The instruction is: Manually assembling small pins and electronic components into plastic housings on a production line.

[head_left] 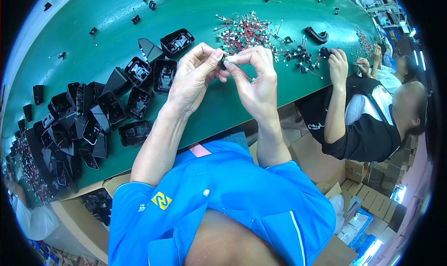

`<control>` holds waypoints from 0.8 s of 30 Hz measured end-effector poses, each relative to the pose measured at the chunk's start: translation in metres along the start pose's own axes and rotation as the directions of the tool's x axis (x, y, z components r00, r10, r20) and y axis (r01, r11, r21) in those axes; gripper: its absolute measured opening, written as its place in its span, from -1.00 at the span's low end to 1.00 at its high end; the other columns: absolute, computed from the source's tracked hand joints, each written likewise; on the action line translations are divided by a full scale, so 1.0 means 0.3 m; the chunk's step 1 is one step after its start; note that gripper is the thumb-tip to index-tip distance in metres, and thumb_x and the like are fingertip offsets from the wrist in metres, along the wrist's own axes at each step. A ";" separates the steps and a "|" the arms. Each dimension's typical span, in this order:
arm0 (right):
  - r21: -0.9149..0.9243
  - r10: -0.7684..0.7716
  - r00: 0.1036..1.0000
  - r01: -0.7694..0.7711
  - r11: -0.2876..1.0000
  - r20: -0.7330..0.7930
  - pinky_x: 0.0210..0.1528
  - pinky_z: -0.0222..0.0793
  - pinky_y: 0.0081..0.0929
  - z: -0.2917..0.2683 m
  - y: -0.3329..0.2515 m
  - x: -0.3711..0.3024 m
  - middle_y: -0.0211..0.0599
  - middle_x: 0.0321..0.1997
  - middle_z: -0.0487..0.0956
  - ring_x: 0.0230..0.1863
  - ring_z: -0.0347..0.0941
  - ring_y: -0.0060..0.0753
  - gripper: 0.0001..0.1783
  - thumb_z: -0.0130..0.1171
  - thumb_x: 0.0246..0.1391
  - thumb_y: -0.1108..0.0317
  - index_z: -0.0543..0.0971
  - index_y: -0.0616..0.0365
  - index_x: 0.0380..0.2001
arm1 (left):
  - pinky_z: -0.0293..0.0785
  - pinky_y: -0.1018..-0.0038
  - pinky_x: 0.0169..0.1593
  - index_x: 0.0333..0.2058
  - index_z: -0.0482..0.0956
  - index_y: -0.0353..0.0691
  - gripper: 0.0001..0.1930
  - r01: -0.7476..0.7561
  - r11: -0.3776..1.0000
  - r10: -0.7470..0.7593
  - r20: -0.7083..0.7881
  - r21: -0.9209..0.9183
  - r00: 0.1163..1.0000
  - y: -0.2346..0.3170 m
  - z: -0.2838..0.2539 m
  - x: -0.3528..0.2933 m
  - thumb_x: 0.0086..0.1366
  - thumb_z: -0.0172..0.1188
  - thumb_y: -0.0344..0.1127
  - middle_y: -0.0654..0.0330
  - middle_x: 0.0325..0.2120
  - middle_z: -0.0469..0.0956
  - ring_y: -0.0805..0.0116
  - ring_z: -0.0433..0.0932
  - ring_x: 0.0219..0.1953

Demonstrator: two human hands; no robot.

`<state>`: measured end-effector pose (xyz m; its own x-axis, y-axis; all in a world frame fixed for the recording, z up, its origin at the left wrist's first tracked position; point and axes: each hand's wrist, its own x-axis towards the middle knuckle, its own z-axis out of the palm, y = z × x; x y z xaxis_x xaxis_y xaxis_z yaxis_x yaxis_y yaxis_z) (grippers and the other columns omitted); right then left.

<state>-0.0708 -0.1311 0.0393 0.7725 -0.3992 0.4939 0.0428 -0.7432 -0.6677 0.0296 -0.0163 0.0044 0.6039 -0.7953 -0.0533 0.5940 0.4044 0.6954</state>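
Above the green table [205,110], both my hands meet at a small black part [222,62] with a red wire trailing off it. My left hand [194,75] pinches the part from the left between thumb and fingers. From the right, my right hand [259,82] closes on the same part with thumb and forefinger. The fingers cover much of it, so its exact kind is hidden. Just beyond my hands lies a heap of red and white wires with small connectors [247,33]. Open black plastic housings [164,75] stand just left of my left hand.
More black housings [74,117] are piled at the left. Small black parts with wires [302,56] are bunched at the right, near a curved black piece [316,35]. A co-worker's hand [338,65] works beside them. Cardboard boxes [368,198] stand low at the right.
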 end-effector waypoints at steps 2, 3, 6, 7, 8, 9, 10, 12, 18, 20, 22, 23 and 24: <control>0.012 -0.024 0.999 0.024 1.000 -0.024 -0.04 0.39 -0.49 0.009 0.021 -0.002 -0.31 -0.24 0.57 -0.13 0.47 -0.41 -0.85 0.33 0.03 0.56 0.64 0.20 -0.29 | 0.59 0.58 -0.29 -0.21 0.50 -0.29 -0.85 -0.003 0.999 0.003 0.000 0.038 1.000 -0.001 -0.001 0.007 0.41 0.20 -0.32 0.19 -0.40 0.53 0.46 0.58 -0.40; 0.018 -0.036 0.999 0.037 0.999 -0.037 -0.04 0.40 -0.50 0.011 0.030 -0.004 -0.31 -0.24 0.58 -0.14 0.48 -0.42 -0.85 0.32 0.04 0.56 0.63 0.20 -0.28 | 0.60 0.58 -0.29 -0.20 0.49 -0.29 -0.84 -0.006 0.998 0.005 0.001 0.058 1.000 -0.001 0.000 0.011 0.41 0.20 -0.31 0.19 -0.41 0.53 0.46 0.59 -0.40; 0.213 0.144 0.989 -0.136 0.968 -0.021 -0.04 0.43 -0.51 0.013 0.025 -0.032 -0.29 -0.22 0.60 -0.15 0.51 -0.43 -0.86 0.30 0.07 0.57 0.62 0.20 -0.26 | 0.61 0.56 -0.28 -0.13 0.47 -0.28 -0.78 -0.013 0.990 0.019 -0.048 0.140 0.999 -0.015 0.012 0.010 0.44 0.17 -0.25 0.12 -0.34 0.56 0.42 0.60 -0.40; 0.308 0.229 0.973 -0.218 0.926 0.002 -0.04 0.44 -0.51 0.011 0.022 -0.045 -0.29 -0.21 0.61 -0.16 0.52 -0.43 -0.86 0.28 0.09 0.58 0.62 0.20 -0.25 | 0.61 0.55 -0.28 -0.09 0.46 -0.28 -0.75 -0.016 0.983 0.030 -0.075 0.183 0.997 -0.022 0.022 0.006 0.45 0.15 -0.21 0.08 -0.30 0.58 0.41 0.60 -0.40; 0.399 0.307 0.951 -0.294 0.868 0.035 -0.04 0.46 -0.52 0.009 0.023 -0.053 -0.28 -0.20 0.63 -0.16 0.54 -0.44 -0.86 0.27 0.10 0.58 0.61 0.20 -0.24 | 0.62 0.54 -0.27 -0.05 0.45 -0.28 -0.72 -0.021 0.974 0.045 -0.100 0.225 0.994 -0.026 0.033 0.002 0.46 0.13 -0.18 0.05 -0.27 0.59 0.39 0.61 -0.39; 0.347 0.247 0.969 -0.228 0.910 -0.012 -0.04 0.49 -0.54 -0.011 0.035 -0.056 -0.25 -0.16 0.66 -0.19 0.57 -0.45 -0.87 0.23 0.15 0.58 0.60 0.22 -0.21 | 0.63 0.52 -0.26 0.01 0.38 -0.28 -0.67 0.027 0.975 -0.005 -0.103 0.222 0.995 -0.023 0.050 -0.004 0.48 0.08 -0.13 0.00 -0.23 0.59 0.33 0.63 -0.36; 0.274 0.210 0.976 -0.185 0.944 -0.063 -0.17 0.48 -0.53 -0.044 0.036 -0.045 -0.28 -0.21 0.67 -0.24 0.57 -0.44 -0.86 0.22 0.13 0.60 0.60 0.20 -0.24 | 0.65 0.50 -0.25 0.08 0.31 -0.27 -0.61 0.070 0.972 -0.047 -0.109 0.223 0.993 -0.013 0.065 -0.011 0.50 0.03 -0.09 -0.04 -0.19 0.59 0.27 0.65 -0.33; -0.014 0.188 0.965 -0.194 0.981 -0.184 -0.17 0.47 -0.51 -0.132 0.090 -0.026 -0.30 -0.19 0.68 -0.24 0.58 -0.42 -0.86 0.23 0.12 0.59 0.60 0.16 -0.25 | 0.63 0.46 -0.20 0.12 0.29 -0.26 -0.62 0.116 0.958 -0.091 -0.107 0.263 0.990 -0.019 0.062 -0.019 0.53 -0.02 -0.12 -0.09 -0.13 0.60 0.20 0.66 -0.24; -0.728 0.170 0.951 -0.309 0.612 -0.260 -0.09 0.45 -0.29 -0.385 0.292 0.053 -0.22 -0.17 0.64 -0.21 0.55 -0.20 -0.87 0.23 0.14 0.41 0.57 0.12 -0.23 | 0.61 0.43 -0.12 0.04 0.44 -0.30 -0.74 -0.187 0.881 0.115 0.188 0.434 0.975 0.117 0.125 -0.115 0.48 0.07 -0.31 -0.05 -0.15 0.62 0.23 0.65 -0.19; -0.701 0.105 0.963 -0.253 0.667 -0.249 -0.07 0.44 -0.29 -0.398 0.268 0.079 -0.23 -0.15 0.64 -0.18 0.55 -0.20 -0.84 0.24 0.14 0.41 0.57 0.12 -0.20 | 0.61 0.43 -0.10 -0.02 0.51 -0.30 -0.79 -0.380 0.778 0.311 0.220 0.501 0.925 0.271 0.202 -0.184 0.41 0.09 -0.43 0.01 -0.19 0.63 0.28 0.64 -0.20; -0.631 -0.007 0.976 -0.137 0.764 -0.220 -0.04 0.43 -0.30 -0.389 0.212 0.117 -0.24 -0.12 0.63 -0.13 0.55 -0.22 -0.79 0.25 0.14 0.40 0.55 0.12 -0.15 | 0.61 0.48 -0.13 0.02 0.51 -0.27 -0.73 -0.702 0.490 0.621 0.358 0.518 0.697 0.423 0.235 -0.237 0.37 0.04 -0.48 0.04 -0.18 0.64 0.31 0.62 -0.30; -0.591 -0.058 0.975 -0.081 0.802 -0.213 -0.02 0.42 -0.30 -0.380 0.192 0.128 -0.25 -0.10 0.63 -0.11 0.55 -0.22 -0.76 0.25 0.14 0.40 0.54 0.12 -0.12 | 0.60 0.48 -0.14 0.04 0.50 -0.27 -0.72 -0.810 0.353 0.718 0.418 0.469 0.556 0.498 0.223 -0.255 0.43 -0.04 -0.39 0.03 -0.16 0.64 0.32 0.61 -0.28; -0.433 -0.032 0.981 -0.054 0.900 -0.189 0.02 0.42 -0.32 -0.368 0.152 0.147 -0.26 -0.09 0.62 -0.06 0.55 -0.25 -0.75 0.25 0.15 0.39 0.54 0.11 -0.09 | 0.58 0.43 -0.11 0.10 0.47 -0.24 -0.67 -0.830 0.267 0.741 0.446 0.489 0.502 0.604 0.161 -0.310 0.48 -0.12 -0.30 -0.02 -0.07 0.59 0.32 0.60 -0.21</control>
<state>-0.1048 -0.2419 0.0921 0.6370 -0.4694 0.6115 -0.2771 -0.8797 -0.3865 0.0555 0.1092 0.1700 0.5064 -0.3005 0.8083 -0.6025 0.5473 0.5809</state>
